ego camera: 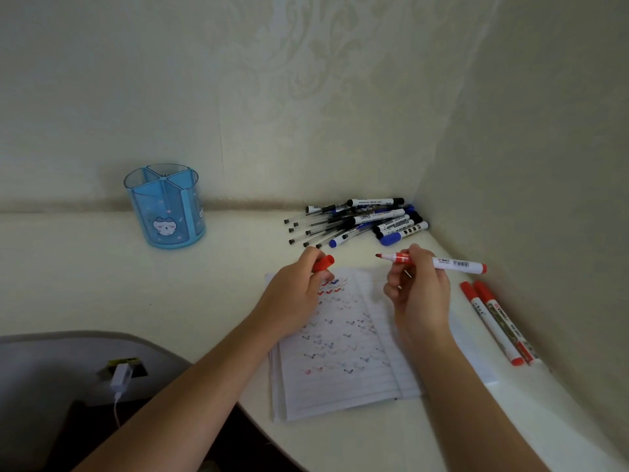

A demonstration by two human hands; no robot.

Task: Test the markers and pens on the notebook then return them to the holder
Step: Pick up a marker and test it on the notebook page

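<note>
Stretching the left forearm (204, 379) and right forearm (452, 386) out over the notebook (343, 379), which is lying open on the desk (221, 284). Gripping the red cap (325, 263) in the curled fingers of the left hand (296, 294), just above the page's top edge. Pinching the marker (439, 264) between thumb and fingers of the right hand (418, 294), bare tip pointing left toward the cap, apart from it and lifted off the paper.

Judging this as the test stroke for this marker, though possibly recapping; not telling which from here. Aiming, for the stroke, at a bare stretch of line beside the red ticks near the top, not over the rows already filling the page. Tilting the tip down and drawing one short tick with light pressure, pinning the paper with the heel of the left hand. Hanging on to the cap meanwhile, open end facing the tip, so that closing needs only a straight push along the barrel until seated.

Leaving the two red markers (493, 321) right of the notebook and the pile (360, 219) in the corner alone. Noting the holder (166, 206) standing well apart to the left against the wall, apparently with nothing in it, and planning a long reach across for the return.
</note>
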